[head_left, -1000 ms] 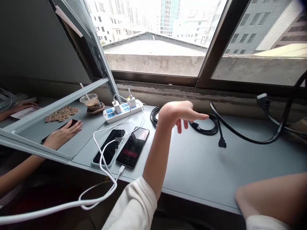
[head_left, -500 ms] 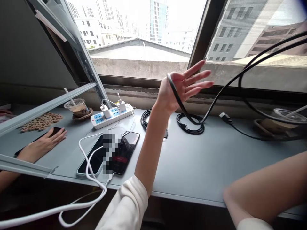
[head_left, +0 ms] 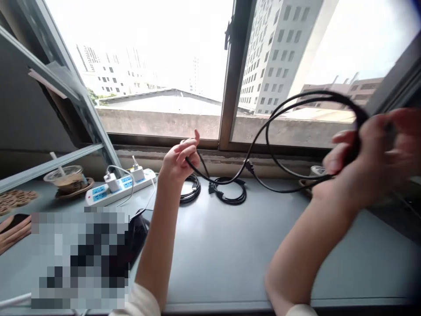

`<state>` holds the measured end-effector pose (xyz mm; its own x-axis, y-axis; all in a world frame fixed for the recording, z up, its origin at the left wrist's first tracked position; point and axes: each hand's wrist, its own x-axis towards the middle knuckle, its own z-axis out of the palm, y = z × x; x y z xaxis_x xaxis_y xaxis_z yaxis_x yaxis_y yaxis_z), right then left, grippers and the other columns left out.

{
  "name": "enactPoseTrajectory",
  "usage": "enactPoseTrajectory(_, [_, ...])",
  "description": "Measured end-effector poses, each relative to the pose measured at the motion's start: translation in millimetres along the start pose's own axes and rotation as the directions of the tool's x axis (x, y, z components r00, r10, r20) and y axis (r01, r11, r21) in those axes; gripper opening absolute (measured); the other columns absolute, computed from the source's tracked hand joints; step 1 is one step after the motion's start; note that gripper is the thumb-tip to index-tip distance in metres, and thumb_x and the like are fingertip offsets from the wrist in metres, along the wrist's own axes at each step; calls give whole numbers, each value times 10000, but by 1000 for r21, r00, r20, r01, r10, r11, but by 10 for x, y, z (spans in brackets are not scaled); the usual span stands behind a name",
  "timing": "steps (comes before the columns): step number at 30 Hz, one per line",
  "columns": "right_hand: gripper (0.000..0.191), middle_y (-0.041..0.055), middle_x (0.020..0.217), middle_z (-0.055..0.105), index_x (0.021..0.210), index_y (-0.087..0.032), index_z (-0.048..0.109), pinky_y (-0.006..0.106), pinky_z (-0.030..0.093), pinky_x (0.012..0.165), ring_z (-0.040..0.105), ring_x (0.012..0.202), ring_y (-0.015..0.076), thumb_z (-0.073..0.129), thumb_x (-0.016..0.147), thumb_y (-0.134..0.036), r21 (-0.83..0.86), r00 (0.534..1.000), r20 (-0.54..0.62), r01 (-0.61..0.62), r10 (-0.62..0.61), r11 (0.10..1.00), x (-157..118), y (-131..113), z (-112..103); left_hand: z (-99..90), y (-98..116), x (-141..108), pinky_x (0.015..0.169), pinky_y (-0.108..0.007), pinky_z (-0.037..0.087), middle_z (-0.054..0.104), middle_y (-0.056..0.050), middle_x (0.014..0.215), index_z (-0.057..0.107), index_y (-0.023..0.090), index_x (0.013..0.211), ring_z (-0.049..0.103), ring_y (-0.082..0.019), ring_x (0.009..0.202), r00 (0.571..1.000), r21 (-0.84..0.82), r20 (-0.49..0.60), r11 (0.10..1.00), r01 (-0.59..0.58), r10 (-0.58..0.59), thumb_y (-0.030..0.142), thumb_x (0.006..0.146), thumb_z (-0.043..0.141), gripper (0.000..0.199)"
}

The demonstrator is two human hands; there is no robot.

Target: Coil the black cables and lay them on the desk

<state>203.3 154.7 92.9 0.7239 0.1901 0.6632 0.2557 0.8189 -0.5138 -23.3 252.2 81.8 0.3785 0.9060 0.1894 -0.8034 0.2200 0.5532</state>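
Note:
A black cable (head_left: pixel 338 98) runs between my two hands in the head view. My right hand (head_left: pixel 368 153) is closed around gathered loops of it, raised at the right and slightly blurred. Thumb and fingers of my left hand (head_left: pixel 182 158) pinch a stretch of the same cable, which sags between the hands. A dark connector (head_left: pixel 249 166) hangs on a cable end below the loops. On the table beneath lie a coiled black cable (head_left: pixel 235 202) with plugs beside it and a second coil (head_left: pixel 194 195), partly hidden by my left forearm.
A white power strip (head_left: pixel 120 188) with chargers stands at the left, near an iced drink cup (head_left: pixel 67 180). A metal frame (head_left: pixel 82 109) rises there. Another person's hand (head_left: pixel 13 232) rests at the far left edge. A second cup (head_left: pixel 317 171) sits behind my right wrist. A window is behind the table.
My left hand has lowered and its spread fingers have closed on the cable. My right hand has come into view with the loops. The view has shifted to the right.

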Motion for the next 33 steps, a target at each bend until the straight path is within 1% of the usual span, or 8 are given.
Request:
enactPoseTrajectory(4, [220,-49,540,535,983,-179,514,168,147,281,356,314,37,590,781,-224,81,974,176,-159,143,984,-2,27,62,122,-115,33,266,-138,141,282,105,342,515,125,812,214,-17,225,991,150,-46,982,-116,124,39,914,203,340])
enactPoseTrajectory(8, [255,-42,586,583,1059,-200,473,157,221,298,380,321,35,553,841,-306,20,965,256,-70,63,997,-37,92,96,293,-316,-31,271,-157,86,261,85,313,563,139,840,174,-41,229,958,480,-1,840,-252,287,310,955,186,430])
enactPoseTrajectory(10, [256,-42,635,594,1108,-231,437,155,271,318,425,357,41,507,874,-307,47,916,399,-57,33,997,-50,101,103,353,-415,-76,280,-158,77,232,81,300,588,133,812,153,-41,241,959,588,54,768,-255,277,490,926,183,551])
enactPoseTrajectory(15, [262,30,1026,602,1178,-288,391,167,391,391,562,559,58,413,919,-313,90,609,792,-172,35,981,-72,78,83,403,-629,-132,306,-158,47,199,104,317,617,147,798,123,-22,273,974,727,129,651,-220,185,605,803,454,486])
enactPoseTrajectory(18, [290,33,1034,586,1165,-285,419,165,423,421,594,657,85,481,886,-330,13,412,906,-245,92,969,-92,72,71,421,-715,-149,316,-174,45,182,106,323,620,145,761,120,-20,277,981,714,120,673,-192,153,641,776,461,521])
enactPoseTrajectory(24, [472,1,895,624,1200,-269,418,168,433,444,576,596,83,634,783,-316,-104,255,954,-210,157,972,-126,68,73,476,-658,-249,301,-174,34,239,106,319,502,165,608,124,-6,268,971,706,103,672,-225,217,610,679,611,464])
enactPoseTrajectory(29, [527,-26,809,643,1239,-269,378,172,457,483,584,588,82,639,781,-264,-93,229,964,-188,136,978,-154,-31,74,468,-478,-320,294,-156,58,243,108,327,417,169,577,153,-2,267,991,745,128,654,-129,50,453,717,663,402])
enactPoseTrajectory(33, [452,-20,827,636,1240,-267,400,172,444,436,573,521,71,579,826,-273,-132,294,939,-166,177,977,-215,-107,100,420,-324,-322,290,-144,82,235,122,309,526,183,750,148,-11,255,983,677,183,722,-141,20,497,758,603,323])
